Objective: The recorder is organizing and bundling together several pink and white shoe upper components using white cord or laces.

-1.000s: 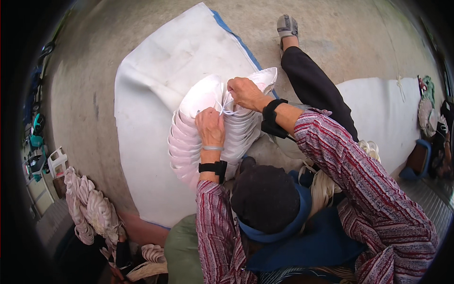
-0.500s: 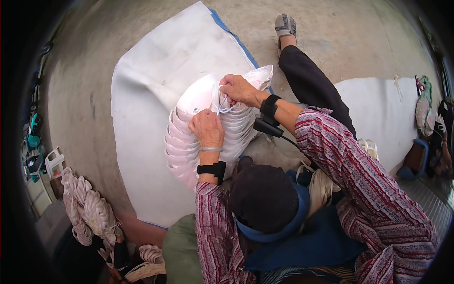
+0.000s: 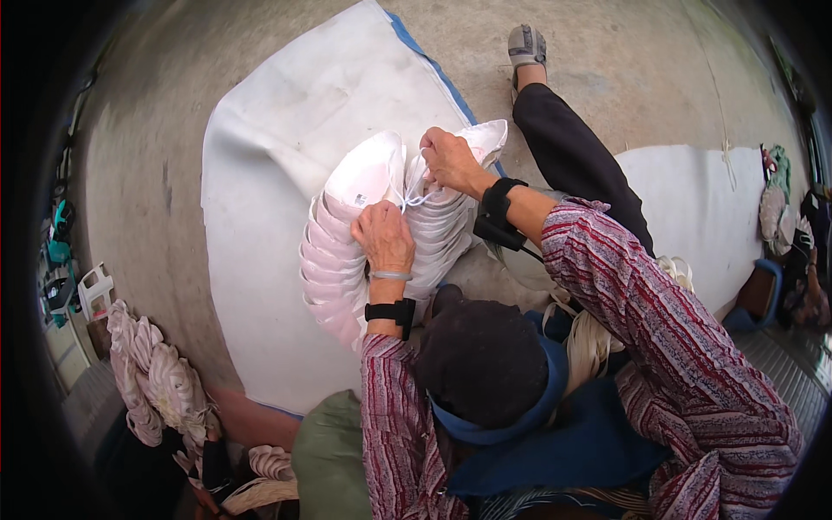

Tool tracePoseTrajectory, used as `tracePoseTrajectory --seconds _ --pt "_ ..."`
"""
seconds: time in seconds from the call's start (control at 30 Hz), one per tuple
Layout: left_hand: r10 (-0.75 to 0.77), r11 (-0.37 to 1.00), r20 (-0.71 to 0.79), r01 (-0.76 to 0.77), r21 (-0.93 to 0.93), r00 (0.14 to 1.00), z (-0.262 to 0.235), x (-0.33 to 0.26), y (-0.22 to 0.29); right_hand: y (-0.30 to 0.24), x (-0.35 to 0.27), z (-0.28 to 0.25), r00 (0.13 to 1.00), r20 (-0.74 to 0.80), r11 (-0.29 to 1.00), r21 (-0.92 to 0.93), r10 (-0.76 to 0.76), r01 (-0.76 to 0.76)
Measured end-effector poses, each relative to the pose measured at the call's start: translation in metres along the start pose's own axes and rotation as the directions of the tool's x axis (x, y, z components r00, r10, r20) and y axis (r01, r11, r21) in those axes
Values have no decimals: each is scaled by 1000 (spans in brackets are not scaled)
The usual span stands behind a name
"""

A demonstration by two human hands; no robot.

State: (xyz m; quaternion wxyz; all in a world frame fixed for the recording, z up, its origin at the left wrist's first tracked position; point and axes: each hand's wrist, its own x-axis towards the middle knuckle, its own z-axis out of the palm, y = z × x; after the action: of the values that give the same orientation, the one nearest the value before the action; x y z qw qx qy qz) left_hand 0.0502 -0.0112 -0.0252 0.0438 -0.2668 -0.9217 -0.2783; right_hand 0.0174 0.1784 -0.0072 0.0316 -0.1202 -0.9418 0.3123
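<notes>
Below both hands, a white mat (image 3: 286, 156) covered the concrete floor. On it lay a stack of white shoe-shaped pieces (image 3: 347, 251), its long axis running from beside the left wrist up toward the right hand. The left hand (image 3: 383, 238) pressed closed on the stack; the right hand (image 3: 448, 160) pinched a thin white string (image 3: 414, 198).

Smooth white fabric stack (image 3: 347, 251), thin white string (image 3: 414, 198), rough concrete floor (image 3: 147, 173).
</notes>
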Motion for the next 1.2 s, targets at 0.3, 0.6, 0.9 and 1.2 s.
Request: tracePoseTrajectory --seconds 0.3,0.6,0.9,1.2 --pt "-5 1000 12 5 8 1000 -2 3 -1 -22 4 -13 780 491 565 541 388 -622" --pt "19 1000 17 -19 -23 1000 -1 3 3 -9 3 -5 990 11 989 -36 143 -142" --pt "32 999 56 -32 -4 998 -3 -2 -2 -6 6 -16 985 151 995 -62 82 -73" --pt "56 998 -23 -56 4 998 -14 19 16 -15 9 -49 839 405 843 241 363 -481"
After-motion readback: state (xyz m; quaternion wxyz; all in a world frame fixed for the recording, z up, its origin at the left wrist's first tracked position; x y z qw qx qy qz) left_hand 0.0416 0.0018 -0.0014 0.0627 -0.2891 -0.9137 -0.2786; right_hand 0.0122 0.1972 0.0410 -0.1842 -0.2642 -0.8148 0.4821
